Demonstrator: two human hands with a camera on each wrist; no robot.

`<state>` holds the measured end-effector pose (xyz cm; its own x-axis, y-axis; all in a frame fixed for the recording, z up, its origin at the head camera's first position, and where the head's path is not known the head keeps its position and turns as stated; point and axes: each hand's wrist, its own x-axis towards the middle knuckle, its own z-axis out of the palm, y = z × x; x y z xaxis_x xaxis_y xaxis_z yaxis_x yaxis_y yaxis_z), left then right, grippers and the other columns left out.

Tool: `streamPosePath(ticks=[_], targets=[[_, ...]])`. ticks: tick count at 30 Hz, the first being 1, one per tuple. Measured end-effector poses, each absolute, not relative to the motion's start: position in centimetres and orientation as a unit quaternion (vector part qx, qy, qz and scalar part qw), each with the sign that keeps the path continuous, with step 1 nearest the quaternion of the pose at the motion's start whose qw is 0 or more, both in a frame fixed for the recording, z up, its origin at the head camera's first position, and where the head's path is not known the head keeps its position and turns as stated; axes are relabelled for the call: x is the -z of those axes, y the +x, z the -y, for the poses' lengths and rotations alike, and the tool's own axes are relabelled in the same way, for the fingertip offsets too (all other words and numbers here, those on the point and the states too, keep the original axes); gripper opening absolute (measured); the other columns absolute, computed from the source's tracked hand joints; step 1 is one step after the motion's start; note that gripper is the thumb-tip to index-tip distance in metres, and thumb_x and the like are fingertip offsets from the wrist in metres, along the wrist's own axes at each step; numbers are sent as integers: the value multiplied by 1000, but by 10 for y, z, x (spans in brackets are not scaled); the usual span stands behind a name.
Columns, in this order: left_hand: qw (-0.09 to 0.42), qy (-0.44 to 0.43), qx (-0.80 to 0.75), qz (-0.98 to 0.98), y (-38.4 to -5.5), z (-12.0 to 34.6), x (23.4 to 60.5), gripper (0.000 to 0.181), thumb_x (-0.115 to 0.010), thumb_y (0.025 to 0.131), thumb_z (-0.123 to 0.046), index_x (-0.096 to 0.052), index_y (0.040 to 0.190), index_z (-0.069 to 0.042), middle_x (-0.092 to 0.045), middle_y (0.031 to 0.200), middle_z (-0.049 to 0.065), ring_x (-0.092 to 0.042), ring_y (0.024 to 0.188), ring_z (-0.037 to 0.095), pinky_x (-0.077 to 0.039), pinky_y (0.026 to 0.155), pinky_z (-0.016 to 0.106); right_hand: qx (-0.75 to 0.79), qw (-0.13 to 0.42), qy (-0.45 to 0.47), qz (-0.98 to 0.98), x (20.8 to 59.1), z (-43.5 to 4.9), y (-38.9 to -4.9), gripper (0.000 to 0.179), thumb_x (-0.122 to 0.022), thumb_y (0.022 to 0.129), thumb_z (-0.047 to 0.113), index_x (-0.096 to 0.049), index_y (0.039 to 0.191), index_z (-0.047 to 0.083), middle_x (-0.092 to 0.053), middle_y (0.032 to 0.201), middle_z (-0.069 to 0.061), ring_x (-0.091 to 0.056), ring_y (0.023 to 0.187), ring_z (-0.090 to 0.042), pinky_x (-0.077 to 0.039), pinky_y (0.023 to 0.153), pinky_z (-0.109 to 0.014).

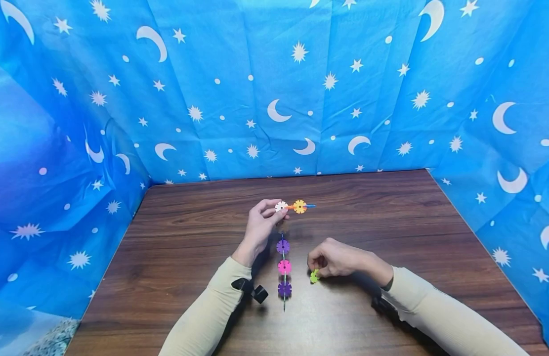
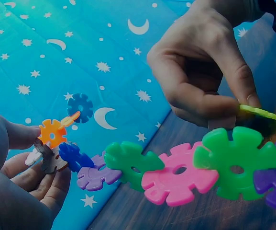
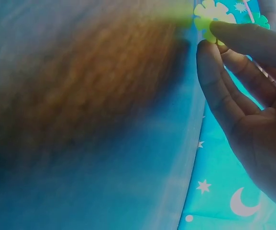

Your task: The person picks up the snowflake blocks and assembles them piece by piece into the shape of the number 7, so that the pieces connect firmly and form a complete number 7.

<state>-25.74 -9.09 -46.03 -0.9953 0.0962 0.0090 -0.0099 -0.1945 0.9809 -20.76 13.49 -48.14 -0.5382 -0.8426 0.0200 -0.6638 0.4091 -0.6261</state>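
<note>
My left hand (image 1: 258, 223) pinches a chain of interlocked notched plastic discs near its far end, by a white disc (image 1: 281, 206). Right of those fingers, a yellow-orange disc (image 1: 299, 206) and a blue disc (image 2: 80, 108) stick out. From the grip the rest of the chain runs toward my body: a purple disc (image 1: 282, 246), a green disc (image 2: 130, 162), a pink disc (image 1: 284, 267), another green disc (image 2: 233, 163) and a darker purple disc (image 1: 284, 289). To the right of the chain, my right hand (image 1: 338, 258) pinches a loose yellow-green disc (image 1: 315, 276) between thumb and fingers.
Both hands work over a dark wood-grain table (image 1: 190, 232). A blue cloth (image 1: 238, 99) with white moons and stars hangs behind it and along both sides. Black straps with small devices (image 1: 252, 289) sit on the wrists over pale sleeves (image 1: 207, 306).
</note>
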Motion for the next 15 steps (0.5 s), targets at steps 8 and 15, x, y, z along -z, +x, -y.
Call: streamPosePath(ticks=[8,15], targets=[[34,38,-774,-631,-258,91,462,41,-70,86,2,-55,124,9,-73,79,1,-69,68,9,-52,61,20,301,125,-494,-806,482,-137,-207,14,-76,76,5,-69,80,16,-65,74,9,-56,67,5,-49,59,-12],[33,34,-770,-637,-257,92,461,38,-71,86,1,-59,121,5,-71,96,26,-70,69,11,-53,61,21,329,130,-466,-811,480,-143,-210,13,-74,79,2,-71,82,15,-67,75,10,-59,69,4,-53,62,-15]])
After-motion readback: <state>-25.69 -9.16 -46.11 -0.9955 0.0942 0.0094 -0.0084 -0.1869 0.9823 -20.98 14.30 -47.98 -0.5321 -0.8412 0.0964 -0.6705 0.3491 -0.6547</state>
